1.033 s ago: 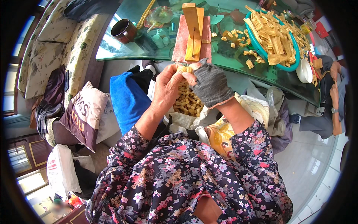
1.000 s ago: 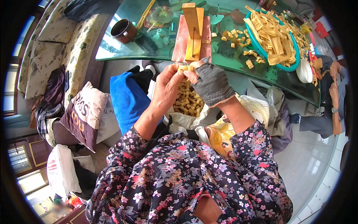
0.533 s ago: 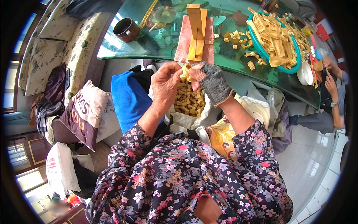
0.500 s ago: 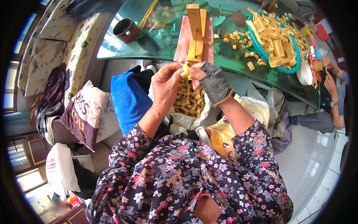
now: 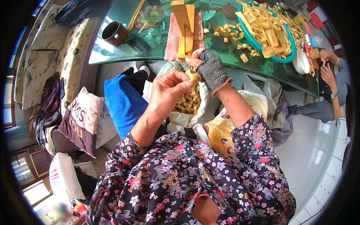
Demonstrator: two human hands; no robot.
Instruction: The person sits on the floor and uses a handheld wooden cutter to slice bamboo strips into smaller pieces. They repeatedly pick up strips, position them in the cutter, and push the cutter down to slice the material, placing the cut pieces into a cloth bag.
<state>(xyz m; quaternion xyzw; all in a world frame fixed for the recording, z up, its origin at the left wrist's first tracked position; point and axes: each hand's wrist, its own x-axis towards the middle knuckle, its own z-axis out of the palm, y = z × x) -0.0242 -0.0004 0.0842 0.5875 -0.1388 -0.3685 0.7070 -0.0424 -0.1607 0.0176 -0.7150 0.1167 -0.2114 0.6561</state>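
Note:
My left hand (image 5: 168, 88) pinches a pale yellow, pliable strip (image 5: 194, 75), curled into a loop, that looks like tofu skin. My right hand (image 5: 213, 70), in a grey fingerless glove, is closed at the strip's other side; its fingertips partly hide what they grip. Just below both hands an open white bag (image 5: 204, 98) holds many small knotted yellow pieces (image 5: 187, 106). Beyond my fingers, at the table's near edge, an upright wooden stand (image 5: 182, 28) rests on a pink cloth (image 5: 172, 35).
On the glass table (image 5: 221, 50), a teal basket (image 5: 291, 48) is heaped with yellow strips, and cut pieces (image 5: 243, 57) lie beside it. A dark mug (image 5: 114, 33) stands at left, a white bowl (image 5: 301, 62) at right. Another person's hands (image 5: 328, 69) work at far right.
My right hand has risen a little away from the left, which has come slightly down with the strip. The view has shifted slightly, so the table appears further left and up.

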